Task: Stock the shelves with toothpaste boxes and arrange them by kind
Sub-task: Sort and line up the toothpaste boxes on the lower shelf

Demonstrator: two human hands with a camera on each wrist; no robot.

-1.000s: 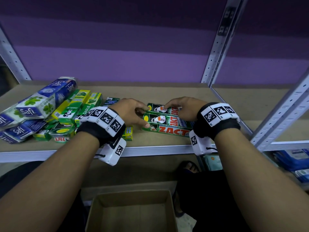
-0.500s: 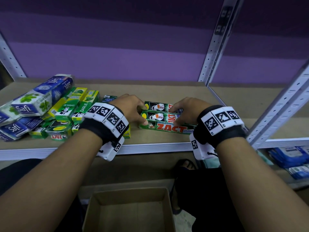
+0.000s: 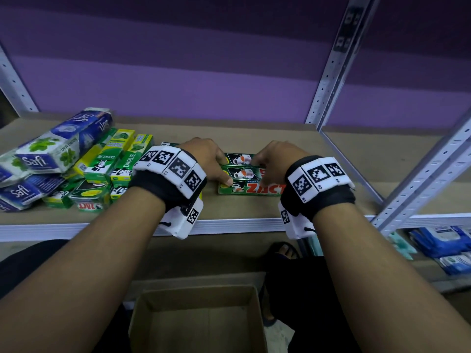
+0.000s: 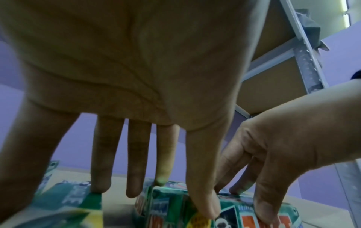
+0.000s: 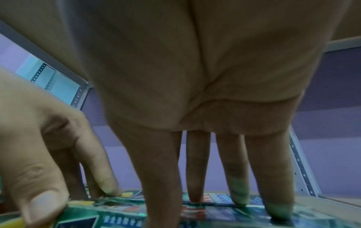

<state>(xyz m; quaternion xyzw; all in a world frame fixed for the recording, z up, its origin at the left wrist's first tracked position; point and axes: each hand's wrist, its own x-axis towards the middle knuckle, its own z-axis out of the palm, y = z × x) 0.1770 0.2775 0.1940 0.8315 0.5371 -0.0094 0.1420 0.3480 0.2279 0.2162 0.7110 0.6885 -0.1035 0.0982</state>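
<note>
The brown board shelf with its pale metal front rail (image 3: 229, 224) crossed the middle of the head view, under a purple wall. An open brown cardboard carton (image 3: 198, 319) sat at the bottom centre. At the left of the frame lay a heap of blue-and-white Safi boxes (image 3: 58, 146) on green-and-yellow Darlie boxes (image 3: 112, 161). Centre frame, three flat green Zact toothpaste boxes (image 3: 244, 179) lay side by side on the shelf. My left hand (image 3: 204, 159) rested extended fingers and thumb on their left end; my right hand (image 3: 275, 159) pressed fairly straight fingertips (image 5: 238, 199) on their tops, clasping nothing.
</note>
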